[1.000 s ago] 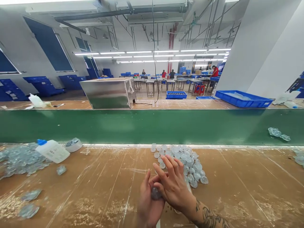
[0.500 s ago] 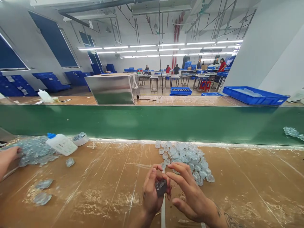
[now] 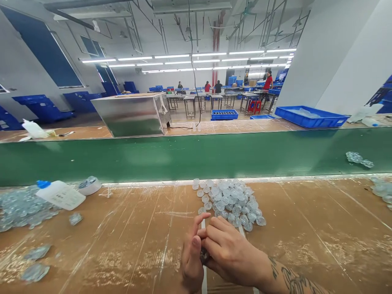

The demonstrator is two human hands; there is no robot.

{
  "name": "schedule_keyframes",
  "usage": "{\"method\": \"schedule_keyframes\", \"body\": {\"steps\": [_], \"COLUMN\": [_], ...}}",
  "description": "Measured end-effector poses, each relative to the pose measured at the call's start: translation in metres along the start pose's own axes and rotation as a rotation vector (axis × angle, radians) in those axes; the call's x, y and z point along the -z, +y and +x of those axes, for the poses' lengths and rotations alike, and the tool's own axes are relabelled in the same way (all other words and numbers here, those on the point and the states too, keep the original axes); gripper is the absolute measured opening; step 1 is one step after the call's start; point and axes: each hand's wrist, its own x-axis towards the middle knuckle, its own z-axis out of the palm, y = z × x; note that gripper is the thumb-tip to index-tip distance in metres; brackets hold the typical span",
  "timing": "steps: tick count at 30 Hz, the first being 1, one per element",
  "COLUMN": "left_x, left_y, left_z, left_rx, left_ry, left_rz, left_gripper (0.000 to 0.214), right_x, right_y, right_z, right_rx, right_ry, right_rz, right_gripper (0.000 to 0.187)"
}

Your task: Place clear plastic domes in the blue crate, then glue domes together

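My left hand (image 3: 191, 259) stands upright at the bottom centre, holding a small dark, clear faceted piece (image 3: 204, 255) that is mostly hidden by my fingers. My right hand (image 3: 228, 255), with a tattooed forearm, reaches across from the right and pinches the same piece. Just beyond my hands lies a heap of clear plastic ribbed domes (image 3: 228, 202) on the plastic-wrapped brown table (image 3: 147, 249). The nearest domes are close to my right fingers.
A green conveyor belt (image 3: 183, 157) runs behind the table, with a few clear pieces (image 3: 357, 159) at its right. At left are a larger clear heap (image 3: 23, 208), a white bottle with a blue cap (image 3: 59, 194) and a tape roll (image 3: 90, 185).
My right hand has moved back over the held piece, covering it from view. The camera has shifted slightly, and the other person's hand at the left edge is out of view.
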Motion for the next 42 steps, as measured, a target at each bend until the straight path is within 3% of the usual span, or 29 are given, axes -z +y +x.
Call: {"method": "schedule_keyframes", "body": {"steps": [5, 9, 14, 16, 19, 20, 22, 25, 27, 30, 32, 35, 39, 42], "left_x": [-0.009, -0.011, -0.016, -0.019, -0.019, -0.016, -0.002, 0.031, 0.051, 0.063, 0.061, 0.058, 0.06, 0.062], "left_y": [-0.002, -0.013, -0.027, -0.03, -0.031, -0.031, -0.03, -0.029, -0.033, -0.042, -0.048, -0.052, -0.044, -0.038], "left_z": [0.001, 0.006, 0.008, 0.007, 0.012, 0.017, 0.033, 0.067, 0.088, 0.108, 0.112, 0.11, 0.098, 0.078], "left_rx": [-0.082, -0.028, -0.065, -0.09, -0.114, -0.113, -0.081, -0.095, -0.107, -0.071, -0.056, -0.03, 0.095, 0.22], "left_ry": [0.058, -0.045, -0.073, -0.133, -0.314, -0.328, -0.239, -0.026, -0.045, -0.213, -0.268, -0.233, -0.235, -0.32], "left_rz": [0.145, 0.204, 0.049, -0.047, -0.144, -0.136, -0.018, 0.456, 0.764, 0.884, 0.872, 0.854, 0.728, 0.588], "left_gripper": [0.063, 0.069, 0.073, 0.073, 0.077, 0.076, 0.063, 0.036, 0.032, 0.033, 0.03, 0.022, 0.027, 0.039], "right_x": [-0.009, -0.022, -0.029, -0.028, -0.017, -0.012, 0.0, 0.017, 0.024, 0.03, 0.029, 0.016, -0.026, -0.054], "right_y": [0.011, 0.018, 0.018, 0.017, 0.025, 0.032, 0.053, 0.094, 0.12, 0.138, 0.132, 0.102, 0.068, 0.064], "right_z": [-0.009, -0.02, -0.027, -0.03, -0.046, -0.057, -0.089, -0.157, -0.202, -0.236, -0.229, -0.185, -0.127, -0.112], "right_rx": [0.017, -0.035, -0.038, -0.055, -0.146, -0.192, -0.304, -0.471, -0.553, -0.628, -0.647, -0.664, -0.625, -0.587], "right_ry": [0.023, 0.04, 0.237, 0.272, 0.221, 0.194, 0.157, 0.111, 0.039, -0.013, 0.056, 0.18, 0.17, 0.148], "right_rz": [0.031, -0.021, 0.051, 0.109, 0.09, 0.06, -0.023, -0.227, -0.351, -0.419, -0.415, -0.196, 0.384, 0.512], "right_gripper": [0.047, 0.05, 0.04, 0.035, 0.031, 0.029, 0.025, 0.035, 0.041, 0.046, 0.051, 0.054, 0.053, 0.045]}}
